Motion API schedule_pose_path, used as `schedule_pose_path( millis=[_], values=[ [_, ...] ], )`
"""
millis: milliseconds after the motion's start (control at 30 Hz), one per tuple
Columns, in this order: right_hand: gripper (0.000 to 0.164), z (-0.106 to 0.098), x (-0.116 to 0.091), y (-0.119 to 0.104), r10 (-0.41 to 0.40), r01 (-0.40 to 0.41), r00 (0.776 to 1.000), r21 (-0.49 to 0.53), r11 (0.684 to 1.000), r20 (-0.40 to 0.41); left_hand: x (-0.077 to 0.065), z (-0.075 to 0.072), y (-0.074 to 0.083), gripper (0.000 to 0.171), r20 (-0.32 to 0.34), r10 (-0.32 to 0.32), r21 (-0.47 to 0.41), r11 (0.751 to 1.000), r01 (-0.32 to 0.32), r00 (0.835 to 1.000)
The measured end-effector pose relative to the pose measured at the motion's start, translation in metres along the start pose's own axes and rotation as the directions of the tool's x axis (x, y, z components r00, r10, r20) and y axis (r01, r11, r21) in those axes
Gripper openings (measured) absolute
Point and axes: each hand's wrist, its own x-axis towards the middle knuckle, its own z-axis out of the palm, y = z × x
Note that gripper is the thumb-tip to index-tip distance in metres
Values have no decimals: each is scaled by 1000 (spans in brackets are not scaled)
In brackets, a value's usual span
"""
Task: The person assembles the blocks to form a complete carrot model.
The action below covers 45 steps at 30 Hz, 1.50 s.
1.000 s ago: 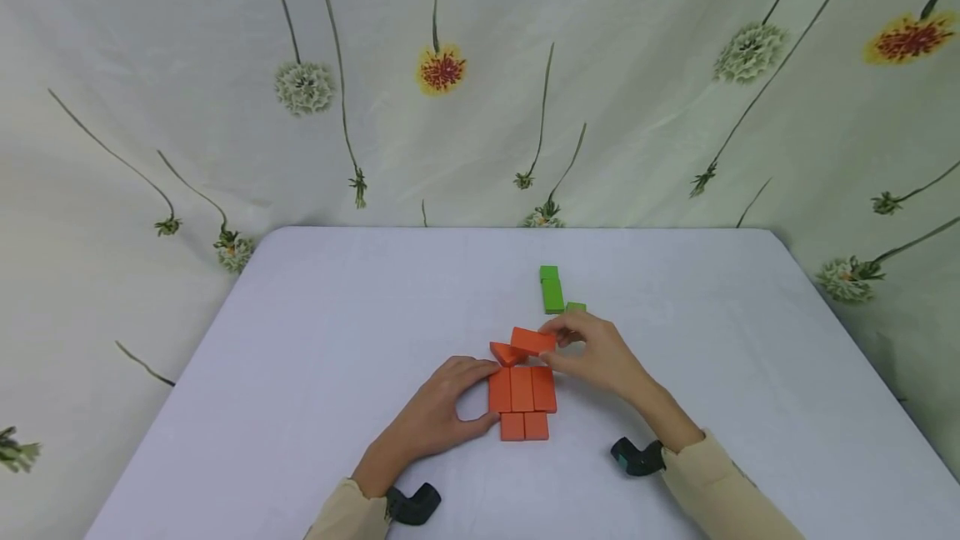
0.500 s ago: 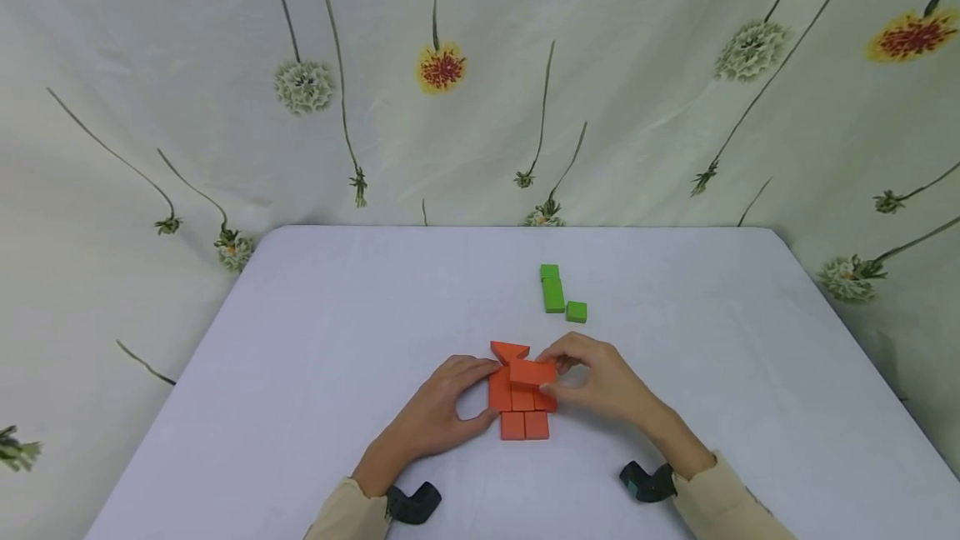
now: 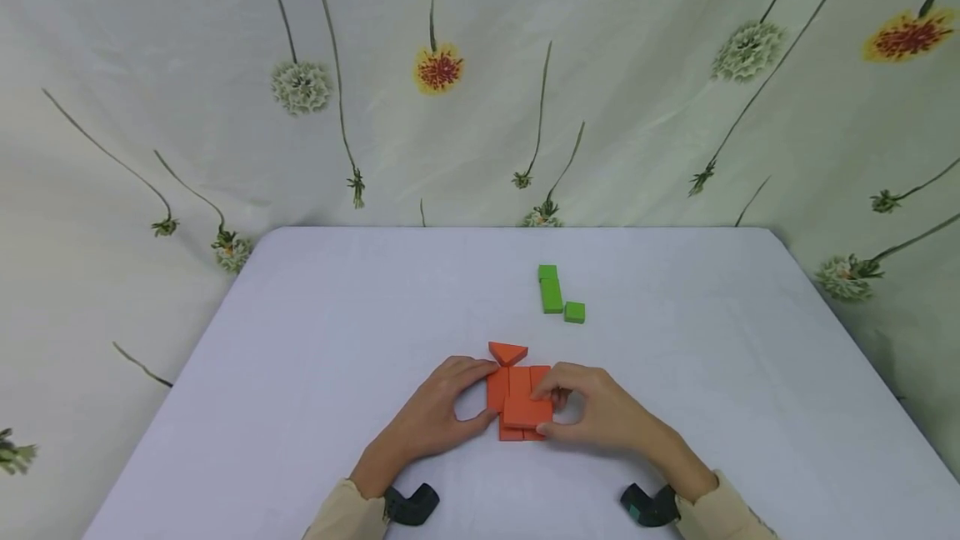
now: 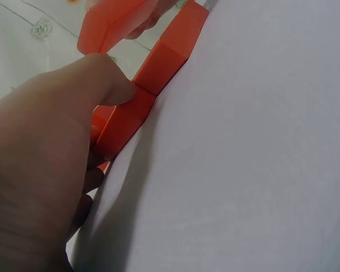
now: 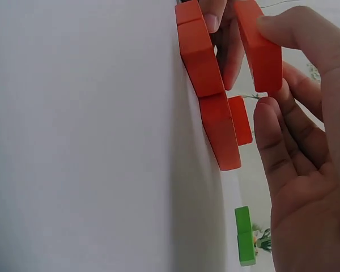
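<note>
Flat on the white table lies a cluster of orange-red wooden blocks, with one upright block (image 3: 497, 390) at its left side. My left hand (image 3: 438, 411) holds that block by its ends, thumb near and index finger far; the thumb (image 4: 110, 85) presses it in the left wrist view. My right hand (image 3: 600, 407) pinches another orange-red rectangular block (image 3: 527, 412), raised over the cluster's near part. In the right wrist view this held block (image 5: 258, 48) hangs apart from those below. A triangular orange block (image 3: 507, 352) lies at the cluster's far end, pointing toward me.
Beyond the cluster are two green blocks (image 3: 551, 296) end to end and a small green cube (image 3: 575, 312) right of them. The white table (image 3: 360, 298) meets a flower-print cloth (image 3: 630, 90) at the back. Black wrist cameras (image 3: 412, 505) sit on both wrists.
My right hand has carried its block from beside the triangular block toward me, over the cluster's near part. The left hand has stayed in place. The small green cube is now uncovered.
</note>
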Motion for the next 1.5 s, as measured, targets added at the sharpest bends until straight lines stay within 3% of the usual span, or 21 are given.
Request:
schedule_pose_path(
  millis=[400,867,1200,1500],
  values=[
    [28,8,-6,0,-82,78,990,44,996,111,-1,1,-2,58,-15,20,6,1000,-20,1000],
    [25,11,-8,-6,-81,91,982,-53,994,168,-1,1,-3,58,-7,15,10,1000,-15,1000],
    [29,11,-9,-11,-28,66,978,-177,982,207,-1,1,-1,58,-2,13,9,1000,-13,1000],
    [27,14,-9,-10,-102,142,973,-192,971,206,0,0,-1,57,0,13,7,1000,-13,1000]
  ],
)
